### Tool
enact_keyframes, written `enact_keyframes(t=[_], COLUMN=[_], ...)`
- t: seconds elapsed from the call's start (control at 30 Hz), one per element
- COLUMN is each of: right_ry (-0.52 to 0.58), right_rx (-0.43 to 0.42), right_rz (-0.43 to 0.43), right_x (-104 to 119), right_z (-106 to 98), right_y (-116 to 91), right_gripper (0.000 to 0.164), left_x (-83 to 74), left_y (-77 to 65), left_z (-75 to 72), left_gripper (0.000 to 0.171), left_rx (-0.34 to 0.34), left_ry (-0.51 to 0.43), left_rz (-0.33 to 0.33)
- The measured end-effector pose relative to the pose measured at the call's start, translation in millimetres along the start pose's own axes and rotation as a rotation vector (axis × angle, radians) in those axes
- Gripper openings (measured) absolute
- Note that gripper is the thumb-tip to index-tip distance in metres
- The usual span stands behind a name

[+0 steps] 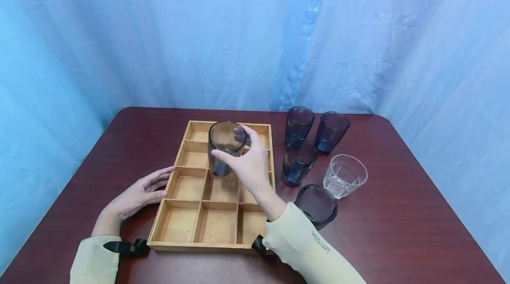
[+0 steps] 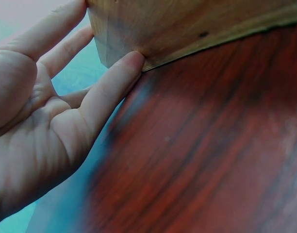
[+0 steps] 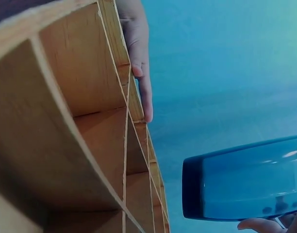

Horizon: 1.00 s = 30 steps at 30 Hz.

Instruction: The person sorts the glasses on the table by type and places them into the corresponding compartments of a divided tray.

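In the head view my right hand (image 1: 252, 160) grips a dark tinted drinking glass (image 1: 223, 160) near its rim, thumb on the near side and fingers behind. The glass is upright above a wooden compartment tray (image 1: 199, 246); the right wrist view shows its base (image 3: 193, 188) raised clear of the dividers. Against the tray's left side rests my left hand (image 1: 137, 194), fingers fairly straight. The left wrist view shows those fingertips (image 2: 131, 60) touching the outer wooden wall (image 2: 177, 31).
Right of the tray stand several dark glasses, among them a front one (image 1: 316, 204) and a middle one (image 1: 299, 162), plus a clear glass (image 1: 345, 177). The reddish-brown table (image 1: 406, 231) ends at a pale blue curtain (image 1: 223, 40).
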State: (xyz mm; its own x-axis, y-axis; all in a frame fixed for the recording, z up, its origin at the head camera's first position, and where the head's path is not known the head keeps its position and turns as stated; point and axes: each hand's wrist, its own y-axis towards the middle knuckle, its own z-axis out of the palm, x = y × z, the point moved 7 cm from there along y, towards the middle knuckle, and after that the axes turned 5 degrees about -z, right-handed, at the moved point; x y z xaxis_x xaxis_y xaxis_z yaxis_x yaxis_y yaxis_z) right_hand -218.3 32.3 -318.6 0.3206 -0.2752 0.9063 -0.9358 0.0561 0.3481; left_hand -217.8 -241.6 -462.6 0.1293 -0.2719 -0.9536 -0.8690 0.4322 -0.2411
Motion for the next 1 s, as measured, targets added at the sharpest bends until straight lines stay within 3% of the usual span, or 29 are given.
enact_keyframes(t=[0.23, 0.57, 1.0], right_ry=[-0.046, -0.102, -0.119], right_rx=[-0.027, -0.025, 0.019], right_rz=[0.064, 0.061, 0.119], right_x=[-15, -32, -54], right_z=[9, 11, 13], right_y=[15, 37, 41], right_gripper=[0.083, 0.081, 0.085], left_x=[-2.2, -3.8, -0.3], left_y=[-0.2, -1.4, -1.1], left_z=[0.9, 4.5, 1.4], left_gripper=[0.07, 0.07, 0.07], left_rx=[0.016, 0.025, 0.012], left_ry=[-0.004, -0.008, 0.013], left_rz=[0.024, 0.038, 0.028])
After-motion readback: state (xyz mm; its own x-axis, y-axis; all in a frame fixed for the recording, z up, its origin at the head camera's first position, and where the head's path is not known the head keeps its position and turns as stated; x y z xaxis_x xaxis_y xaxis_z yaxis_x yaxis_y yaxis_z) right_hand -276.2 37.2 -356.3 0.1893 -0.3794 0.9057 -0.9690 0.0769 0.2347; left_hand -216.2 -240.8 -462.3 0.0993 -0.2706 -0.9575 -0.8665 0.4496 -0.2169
